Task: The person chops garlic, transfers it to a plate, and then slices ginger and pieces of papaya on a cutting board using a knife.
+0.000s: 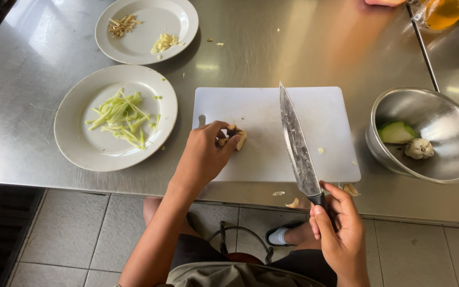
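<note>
Left-hand fingers (224,133) pinch a small ginger piece (238,138) on the white cutting board (272,122); the right hand (338,226) grips a large knife (297,146), blade raised above the board, on a steel table (304,48) beside a metal bowl (452,159).
</note>
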